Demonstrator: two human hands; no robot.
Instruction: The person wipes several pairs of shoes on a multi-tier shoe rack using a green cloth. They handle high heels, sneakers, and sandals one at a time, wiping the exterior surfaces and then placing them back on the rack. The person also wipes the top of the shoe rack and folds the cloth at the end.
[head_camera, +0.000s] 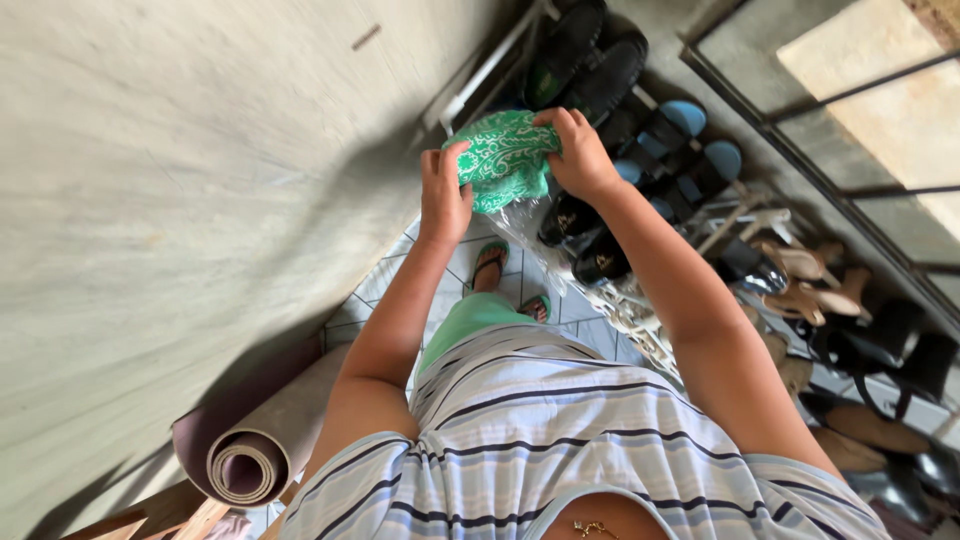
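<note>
1. I am standing on a floor of pale square tiles (585, 322) in a narrow passage, with a rough, mottled plaster wall (180, 180) filling the whole of my left side.
2. Against the foot of that wall leans a rolled mat (262, 440), smooth and greyish-mauve, its end showing a tight spiral of layers.
3. On my right runs a shoe rack (640, 318) of pale slats, crowded with footwear: glossy black shoes (588, 238) just below my hands, sandals with blue insoles (700, 135) further out, and tan heeled sandals (815, 285) beyond those.
4. My left hand (443, 195) is closed on the near edge of a folded green cloth (503, 155), thumb on top and fingers curled under it.
5. My right hand (578, 155) grips the far side of the same cloth, fingers bent over its top edge (so both hands are clamped on it, one at each end).
6. The cloth is soft and crumpled, bright green with a fine white swirling print, held out in front of me above the rack's edge.
7. A thin clear plastic bag (528, 232), shiny and wrinkled, hangs beneath the cloth; I cannot tell which hand holds it.
8. Below, my feet wear green flip-flops (490, 262).
</note>
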